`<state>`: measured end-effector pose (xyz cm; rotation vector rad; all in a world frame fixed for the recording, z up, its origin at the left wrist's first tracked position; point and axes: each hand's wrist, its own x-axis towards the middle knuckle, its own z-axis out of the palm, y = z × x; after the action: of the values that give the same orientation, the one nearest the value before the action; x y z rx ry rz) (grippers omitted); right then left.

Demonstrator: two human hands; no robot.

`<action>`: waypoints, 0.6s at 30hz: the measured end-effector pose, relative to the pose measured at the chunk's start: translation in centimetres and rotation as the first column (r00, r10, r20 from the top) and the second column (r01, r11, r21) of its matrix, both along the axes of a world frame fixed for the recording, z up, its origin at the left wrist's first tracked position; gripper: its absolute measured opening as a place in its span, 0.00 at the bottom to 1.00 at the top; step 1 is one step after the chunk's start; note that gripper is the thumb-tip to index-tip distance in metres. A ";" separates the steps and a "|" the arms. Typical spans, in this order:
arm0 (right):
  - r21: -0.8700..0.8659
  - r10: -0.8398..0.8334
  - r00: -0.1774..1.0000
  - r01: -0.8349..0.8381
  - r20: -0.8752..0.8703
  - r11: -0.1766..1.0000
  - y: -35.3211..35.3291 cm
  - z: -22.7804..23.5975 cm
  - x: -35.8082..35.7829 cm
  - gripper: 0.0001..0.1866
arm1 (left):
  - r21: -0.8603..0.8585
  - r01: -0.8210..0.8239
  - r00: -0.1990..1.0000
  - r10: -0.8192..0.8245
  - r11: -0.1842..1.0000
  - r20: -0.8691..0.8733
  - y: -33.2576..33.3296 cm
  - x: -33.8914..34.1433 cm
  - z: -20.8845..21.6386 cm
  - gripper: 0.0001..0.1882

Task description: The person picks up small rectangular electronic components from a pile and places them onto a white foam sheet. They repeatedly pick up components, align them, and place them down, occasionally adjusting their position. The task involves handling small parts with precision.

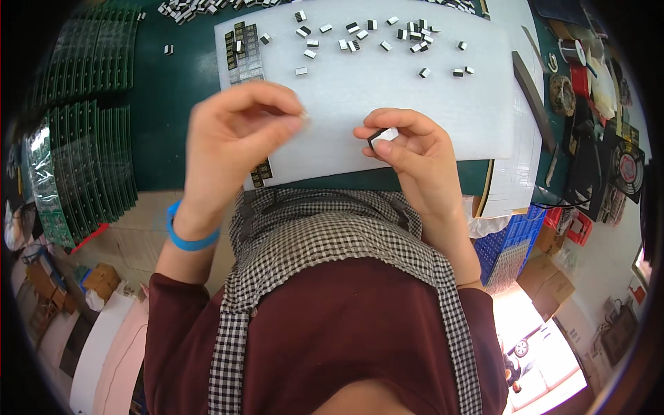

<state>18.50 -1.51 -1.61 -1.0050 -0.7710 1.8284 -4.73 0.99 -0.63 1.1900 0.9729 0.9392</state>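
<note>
Between the thumb and fingers of the right hand (420, 155), a black-and-white block (386, 135) is gripped. Left of it, the left hand (232, 135) is pinched at thumb and forefinger; blur conceals whether anything is held. Beyond both hands, similar blocks (353, 28) lie on a white sheet (373, 86); green circuit boards (86, 166) stand left of the left hand.

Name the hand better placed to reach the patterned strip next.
Probably the left hand: it is nearer the patterned strip, though its blurred pinch may hold something. The right hand holds a block.
</note>
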 end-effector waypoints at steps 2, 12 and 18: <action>0.079 -0.091 0.996 0.091 -0.001 0.993 -0.3 0.5 -0.7 0.15 | -0.407 0.088 0.930 0.071 0.909 0.360 -1.0 2.0 -0.1 0.10; 0.680 -0.380 0.865 0.065 0.327 0.731 -0.8 -0.7 -1.4 0.20 | -0.581 0.314 0.698 0.232 0.751 0.677 -2.2 5.4 -2.2 0.15; 0.638 -0.362 0.883 0.098 0.298 0.764 -1.1 -1.0 -1.7 0.21 | -0.543 0.392 0.646 0.199 0.742 0.737 -2.3 5.4 -2.4 0.16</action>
<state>16.85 -2.61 -2.57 -0.9902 -1.3208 1.0273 0.69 -1.28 -3.05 0.1374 0.4329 0.7673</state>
